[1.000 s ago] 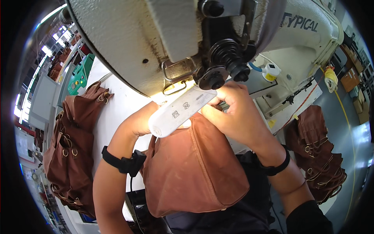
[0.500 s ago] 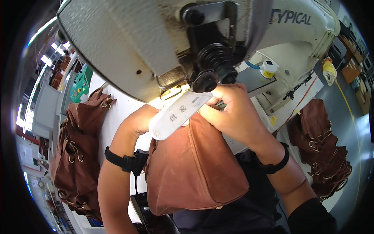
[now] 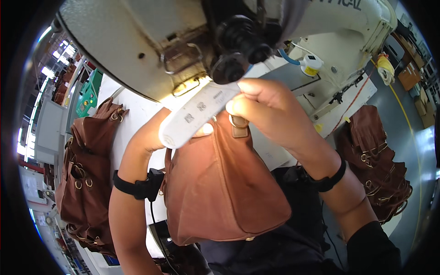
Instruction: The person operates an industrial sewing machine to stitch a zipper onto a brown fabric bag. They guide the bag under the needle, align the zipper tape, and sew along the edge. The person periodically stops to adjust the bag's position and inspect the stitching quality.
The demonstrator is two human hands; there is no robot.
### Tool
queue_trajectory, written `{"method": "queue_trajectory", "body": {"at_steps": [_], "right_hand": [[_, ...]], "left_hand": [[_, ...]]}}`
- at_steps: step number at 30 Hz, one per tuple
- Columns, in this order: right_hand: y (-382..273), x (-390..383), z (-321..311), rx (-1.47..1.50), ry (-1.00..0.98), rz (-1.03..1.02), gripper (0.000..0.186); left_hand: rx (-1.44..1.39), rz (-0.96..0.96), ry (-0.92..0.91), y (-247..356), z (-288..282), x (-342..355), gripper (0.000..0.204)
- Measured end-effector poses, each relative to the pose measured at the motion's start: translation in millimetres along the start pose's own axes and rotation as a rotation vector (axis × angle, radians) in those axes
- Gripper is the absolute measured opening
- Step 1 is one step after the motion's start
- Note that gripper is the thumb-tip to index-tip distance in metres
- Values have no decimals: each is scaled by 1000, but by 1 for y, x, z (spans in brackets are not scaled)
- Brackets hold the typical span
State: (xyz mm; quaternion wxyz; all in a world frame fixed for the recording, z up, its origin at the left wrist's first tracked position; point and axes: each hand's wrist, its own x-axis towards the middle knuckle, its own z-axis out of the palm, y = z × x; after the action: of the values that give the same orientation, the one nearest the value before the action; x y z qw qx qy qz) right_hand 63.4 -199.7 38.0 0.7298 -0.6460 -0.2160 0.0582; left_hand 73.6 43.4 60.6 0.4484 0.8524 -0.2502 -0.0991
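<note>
A brown leather bag hangs below the sewing machine head, its narrow top up against the machine. My left hand is at the bag's left top edge, its thumb pressed on the leather; a white oblong piece under the machine head hides its other fingers. My right hand is closed, thumb and forefinger together beside the upper end of that white piece. What they pinch is too small to make out. Just below them, a leather tab with a metal ring shows on the bag.
More brown bags lie in a heap on the left, and another pile is on the right. A lit lamp glows under the machine head. A white bottle-like part with a blue tube stands on the machine bed.
My right hand has come away slightly from the black tension knobs, uncovering the tab and ring. My left thumb now shows below the white piece. The machine sits higher in view.
</note>
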Motion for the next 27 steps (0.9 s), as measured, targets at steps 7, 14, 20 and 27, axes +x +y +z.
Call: {"method": "queue_trajectory", "body": {"at_steps": [7, 14, 20, 27], "right_hand": [[23, -6, 4, -660, 203, -404, 11], [18, -9, 8, -835, 260, -437, 13], [6, 2, 2, -770, 146, -228, 13], [0, 3, 2, -748, 150, -162, 14]], "left_hand": [[-107, -188, -7, 18, 3, 2, 74], [-1, -94, -70, 13, -3, 0, 74], [127, -119, -120, -1, -5, 2, 90], [84, -82, -87, -22, -6, 0, 72]]}}
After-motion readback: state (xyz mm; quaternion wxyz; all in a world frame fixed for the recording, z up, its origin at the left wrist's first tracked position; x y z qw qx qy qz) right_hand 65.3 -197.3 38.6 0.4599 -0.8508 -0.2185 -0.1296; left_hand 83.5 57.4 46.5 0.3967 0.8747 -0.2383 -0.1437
